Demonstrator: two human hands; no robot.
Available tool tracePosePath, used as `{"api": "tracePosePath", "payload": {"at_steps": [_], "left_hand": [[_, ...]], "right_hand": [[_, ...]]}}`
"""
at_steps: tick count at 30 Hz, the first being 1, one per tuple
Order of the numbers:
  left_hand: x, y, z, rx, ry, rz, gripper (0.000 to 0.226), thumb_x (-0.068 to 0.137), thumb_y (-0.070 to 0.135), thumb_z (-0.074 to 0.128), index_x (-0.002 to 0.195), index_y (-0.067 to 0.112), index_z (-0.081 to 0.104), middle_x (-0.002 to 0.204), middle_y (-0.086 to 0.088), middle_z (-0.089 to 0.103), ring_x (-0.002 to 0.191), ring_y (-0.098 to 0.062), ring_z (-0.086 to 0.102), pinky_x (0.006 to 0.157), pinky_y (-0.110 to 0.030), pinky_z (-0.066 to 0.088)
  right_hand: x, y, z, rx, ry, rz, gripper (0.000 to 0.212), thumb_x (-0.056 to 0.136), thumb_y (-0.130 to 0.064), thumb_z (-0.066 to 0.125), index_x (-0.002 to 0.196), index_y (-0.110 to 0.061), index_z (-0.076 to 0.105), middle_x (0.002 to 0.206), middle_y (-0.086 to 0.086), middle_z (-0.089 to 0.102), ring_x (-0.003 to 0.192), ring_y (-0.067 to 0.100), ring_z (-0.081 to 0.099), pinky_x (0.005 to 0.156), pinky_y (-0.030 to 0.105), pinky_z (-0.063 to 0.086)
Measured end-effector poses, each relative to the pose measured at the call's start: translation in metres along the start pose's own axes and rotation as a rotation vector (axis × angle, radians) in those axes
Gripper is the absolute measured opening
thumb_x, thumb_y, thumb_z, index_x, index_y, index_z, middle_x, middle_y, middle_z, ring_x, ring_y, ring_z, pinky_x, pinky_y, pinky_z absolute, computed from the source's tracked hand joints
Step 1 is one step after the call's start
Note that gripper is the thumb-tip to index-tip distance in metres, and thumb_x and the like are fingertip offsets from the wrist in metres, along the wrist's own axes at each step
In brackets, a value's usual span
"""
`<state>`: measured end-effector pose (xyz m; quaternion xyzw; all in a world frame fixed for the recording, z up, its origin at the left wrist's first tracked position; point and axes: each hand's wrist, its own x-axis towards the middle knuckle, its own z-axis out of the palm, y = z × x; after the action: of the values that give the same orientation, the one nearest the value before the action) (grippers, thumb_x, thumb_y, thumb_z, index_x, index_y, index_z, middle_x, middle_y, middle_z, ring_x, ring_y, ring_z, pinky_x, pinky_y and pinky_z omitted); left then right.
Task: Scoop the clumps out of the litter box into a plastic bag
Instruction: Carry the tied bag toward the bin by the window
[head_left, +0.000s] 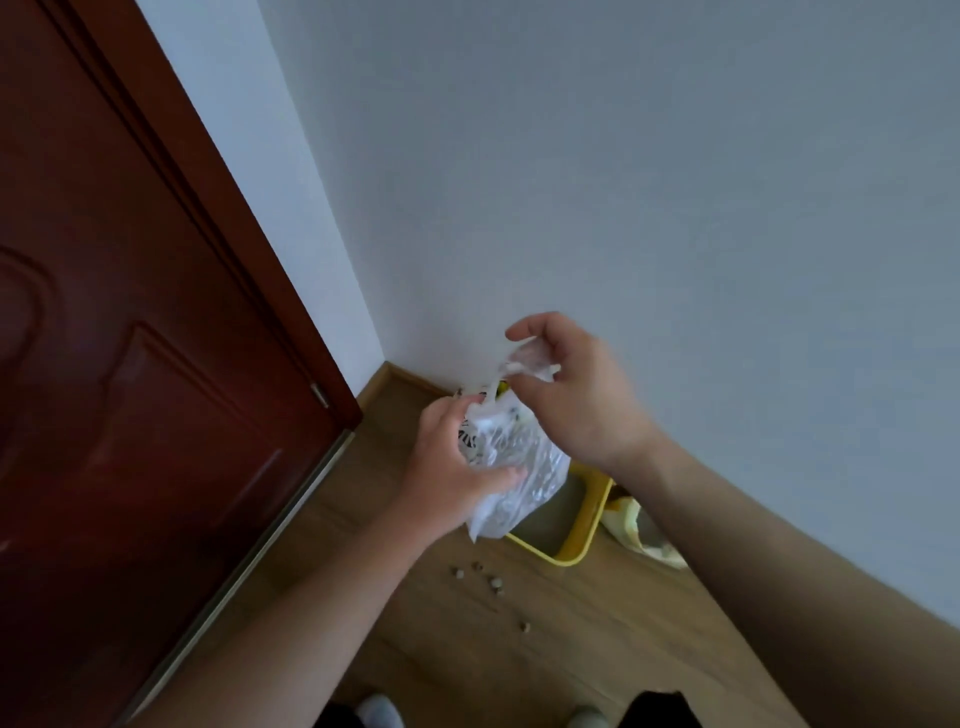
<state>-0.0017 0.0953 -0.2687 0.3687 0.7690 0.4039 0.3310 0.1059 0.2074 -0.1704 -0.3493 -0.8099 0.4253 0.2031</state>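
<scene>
A clear plastic bag (524, 483) with something inside hangs in the air between both hands, above the yellow litter box (584, 535) on the floor by the wall. My left hand (452, 467) grips the bag's side and its gathered neck. Above it, my right hand (576, 389) pinches a twisted white strip of the bag's top, pulled upward. The bag and my hands cover most of the box; only its near right corner and some grey litter show. No scoop is visible.
A dark red door (130, 364) stands at left, a pale wall behind. Several litter pellets (493, 579) lie scattered on the wooden floor (467, 649). A crumpled yellowish bag (639, 530) sits right of the box. My feet show at the bottom edge.
</scene>
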Motion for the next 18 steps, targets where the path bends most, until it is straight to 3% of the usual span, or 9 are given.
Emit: {"api": "tracePosePath", "payload": {"at_steps": [2,5,11,14,18], "left_hand": [[-0.015,0.045,-0.009,0.014,-0.008,-0.007,0.08,0.067,0.042,0.084,0.133,0.039,0.04,0.14,0.016,0.028,0.121,-0.004,0.041,0.091,-0.022,0.039],[-0.033,0.108,-0.021,0.019,-0.032,-0.004,0.074,0.067,0.04,0.084,0.129,0.033,0.045,0.135,0.015,0.031,0.118,-0.005,0.044,0.089,-0.022,0.039],[-0.057,0.195,-0.027,0.064,-0.079,0.002,0.069,0.063,0.044,0.083,0.122,0.03,0.05,0.126,0.013,0.036,0.116,-0.008,0.047,0.095,-0.028,0.041],[-0.068,0.221,-0.02,0.104,-0.122,0.037,0.073,0.065,0.045,0.082,0.126,0.028,0.048,0.129,0.011,0.037,0.117,-0.009,0.046,0.093,-0.027,0.04],[-0.083,0.246,-0.002,0.159,-0.221,0.115,0.063,0.064,0.046,0.081,0.116,0.031,0.049,0.124,0.011,0.039,0.108,-0.01,0.051,0.087,-0.029,0.044]], "right_hand": [[-0.005,-0.033,-0.037,-0.028,0.01,-0.008,0.034,0.085,-0.01,0.063,0.114,-0.027,0.06,0.094,-0.013,0.065,0.092,0.007,0.062,0.08,0.023,0.051],[-0.016,-0.075,-0.087,-0.082,0.038,-0.019,0.033,0.085,-0.01,0.063,0.114,-0.026,0.059,0.085,-0.016,0.061,0.082,0.004,0.057,0.068,0.007,0.041],[-0.05,-0.134,-0.161,-0.167,0.089,0.008,0.036,0.084,-0.004,0.058,0.117,-0.018,0.057,0.074,-0.016,0.05,0.069,-0.003,0.05,0.06,0.005,0.037],[-0.073,-0.15,-0.186,-0.143,0.137,0.067,0.038,0.084,-0.004,0.057,0.117,-0.022,0.056,0.079,-0.015,0.054,0.075,0.002,0.053,0.062,0.004,0.038],[-0.104,-0.157,-0.21,-0.106,0.238,0.155,0.039,0.084,-0.007,0.058,0.119,-0.025,0.055,0.09,-0.012,0.061,0.09,0.007,0.057,0.073,0.007,0.04]]}}
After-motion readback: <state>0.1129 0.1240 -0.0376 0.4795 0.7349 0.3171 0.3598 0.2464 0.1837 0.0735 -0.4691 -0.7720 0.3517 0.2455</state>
